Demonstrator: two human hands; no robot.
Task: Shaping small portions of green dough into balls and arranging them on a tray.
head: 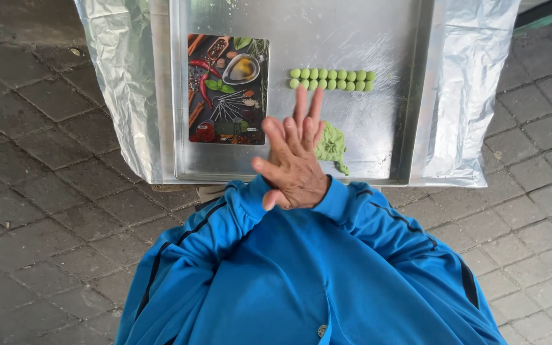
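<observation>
Both hands pressed flat together, left hand (292, 167) over right hand (309, 121), fingers spread; can't tell if anything's between. Just beyond: green dough lump (331, 144) and rows of green balls (331, 79) on metal tray (378, 137).

Left hand (295, 169) pressed flat over right hand (308, 118) (fingers spread), blue sleeves

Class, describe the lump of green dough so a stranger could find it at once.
Start at the metal tray on the foil-covered stand. Near its front edge, just right of the pressed-together hands, lies the green dough lump. Unlike the neat rows of small green balls behind it, it is ragged and shapeless.
</observation>
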